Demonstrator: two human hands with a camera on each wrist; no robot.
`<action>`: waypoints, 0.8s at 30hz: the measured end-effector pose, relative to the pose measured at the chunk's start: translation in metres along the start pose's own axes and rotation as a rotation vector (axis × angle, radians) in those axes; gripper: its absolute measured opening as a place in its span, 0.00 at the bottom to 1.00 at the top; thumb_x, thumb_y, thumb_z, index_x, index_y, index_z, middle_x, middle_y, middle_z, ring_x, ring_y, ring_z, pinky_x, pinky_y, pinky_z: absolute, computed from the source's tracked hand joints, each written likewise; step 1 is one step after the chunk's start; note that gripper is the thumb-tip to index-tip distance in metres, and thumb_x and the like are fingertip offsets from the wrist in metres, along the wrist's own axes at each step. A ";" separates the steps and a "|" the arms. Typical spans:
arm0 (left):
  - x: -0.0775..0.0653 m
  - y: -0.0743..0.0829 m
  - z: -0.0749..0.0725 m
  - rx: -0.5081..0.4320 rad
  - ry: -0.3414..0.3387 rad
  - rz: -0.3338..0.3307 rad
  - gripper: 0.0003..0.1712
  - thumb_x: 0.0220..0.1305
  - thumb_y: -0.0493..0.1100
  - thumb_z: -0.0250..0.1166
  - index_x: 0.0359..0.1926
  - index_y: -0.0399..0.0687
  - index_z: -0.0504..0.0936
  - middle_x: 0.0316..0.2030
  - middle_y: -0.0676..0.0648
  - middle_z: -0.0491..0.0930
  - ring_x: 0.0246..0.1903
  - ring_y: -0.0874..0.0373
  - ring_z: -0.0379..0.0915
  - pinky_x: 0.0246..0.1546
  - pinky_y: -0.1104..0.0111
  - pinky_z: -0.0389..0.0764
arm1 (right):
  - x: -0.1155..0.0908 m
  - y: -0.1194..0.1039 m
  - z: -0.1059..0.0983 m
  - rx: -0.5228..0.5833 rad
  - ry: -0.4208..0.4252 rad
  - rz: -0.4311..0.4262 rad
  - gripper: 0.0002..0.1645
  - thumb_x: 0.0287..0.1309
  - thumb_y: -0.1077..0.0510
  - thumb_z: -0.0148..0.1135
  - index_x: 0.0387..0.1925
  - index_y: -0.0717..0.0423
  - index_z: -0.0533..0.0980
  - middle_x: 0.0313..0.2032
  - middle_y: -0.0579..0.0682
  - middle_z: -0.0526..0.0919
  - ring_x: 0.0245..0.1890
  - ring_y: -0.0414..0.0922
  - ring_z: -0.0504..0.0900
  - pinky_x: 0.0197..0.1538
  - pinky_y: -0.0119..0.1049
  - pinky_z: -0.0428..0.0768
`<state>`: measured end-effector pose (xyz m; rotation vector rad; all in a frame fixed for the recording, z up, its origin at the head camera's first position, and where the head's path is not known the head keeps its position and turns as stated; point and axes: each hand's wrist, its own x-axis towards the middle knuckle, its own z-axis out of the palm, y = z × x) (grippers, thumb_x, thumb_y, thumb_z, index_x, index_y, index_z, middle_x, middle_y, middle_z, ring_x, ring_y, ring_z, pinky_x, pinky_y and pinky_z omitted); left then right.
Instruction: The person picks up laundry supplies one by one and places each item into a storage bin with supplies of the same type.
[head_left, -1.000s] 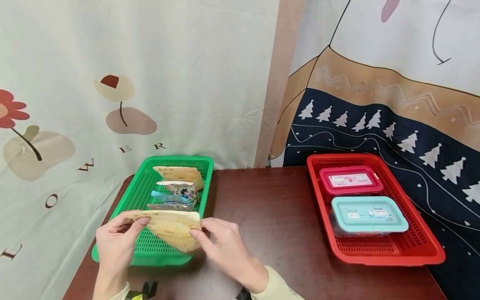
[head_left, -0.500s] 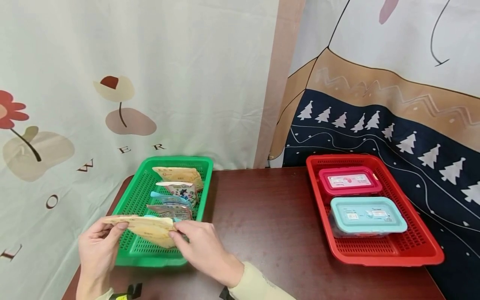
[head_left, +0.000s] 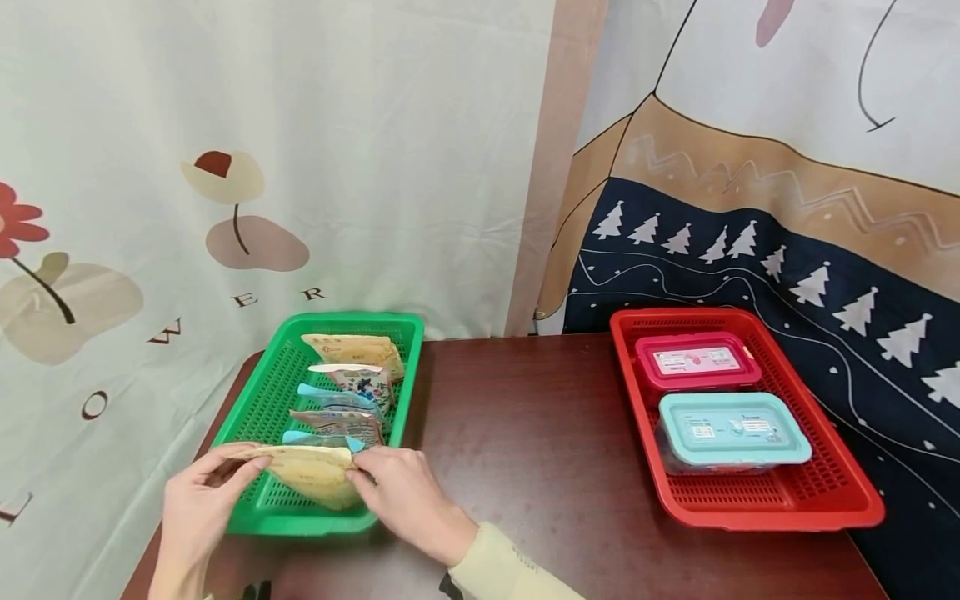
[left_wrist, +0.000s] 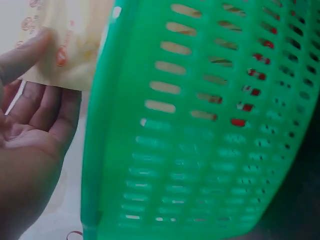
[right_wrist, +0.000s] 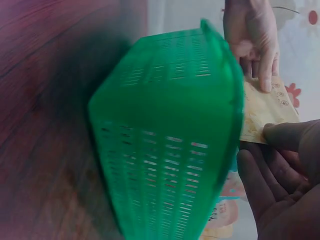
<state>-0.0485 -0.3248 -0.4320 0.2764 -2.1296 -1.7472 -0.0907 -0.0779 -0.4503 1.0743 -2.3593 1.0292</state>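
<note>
Both hands hold a pale yellow packet by its two top corners, over the near end of a green plastic basket. My left hand pinches the left corner between thumb and fingers. At the right corner, the thumb and fingers of my right hand grip the packet. In the left wrist view the packet reaches down past the basket's rim. Several other packets stand in a row behind it: a blue-topped one, a brownish one, a blue one, a white patterned one and a yellow one.
On the right of the brown table stands a red plastic basket. It holds a pink-lidded box and a box with a light blue lid. A printed curtain hangs behind the table.
Both hands have moved left and lowered the yellow packet into the near end of the green basket. The blue-topped packet behind it now shows. The red basket's contents are unchanged.
</note>
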 end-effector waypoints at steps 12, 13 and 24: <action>0.002 -0.015 -0.009 0.295 -0.111 0.011 0.12 0.65 0.33 0.72 0.47 0.30 0.87 0.38 0.64 0.86 0.39 0.73 0.83 0.38 0.80 0.81 | -0.005 0.005 0.014 -0.169 -0.014 -0.045 0.08 0.66 0.57 0.70 0.29 0.45 0.84 0.28 0.36 0.84 0.25 0.28 0.79 0.28 0.19 0.72; 0.002 -0.015 -0.009 0.310 -0.119 0.010 0.13 0.65 0.33 0.72 0.48 0.30 0.86 0.38 0.65 0.86 0.40 0.74 0.83 0.39 0.81 0.81 | -0.006 0.005 0.014 -0.168 -0.011 -0.039 0.07 0.66 0.56 0.70 0.30 0.45 0.84 0.29 0.36 0.85 0.26 0.28 0.80 0.29 0.19 0.73; -0.001 -0.005 -0.008 0.365 -0.121 0.023 0.30 0.66 0.41 0.73 0.68 0.47 0.78 0.52 0.66 0.82 0.50 0.77 0.76 0.48 0.85 0.73 | -0.020 0.009 0.001 -0.026 0.061 0.103 0.15 0.68 0.51 0.68 0.53 0.51 0.85 0.46 0.42 0.89 0.45 0.35 0.87 0.50 0.25 0.81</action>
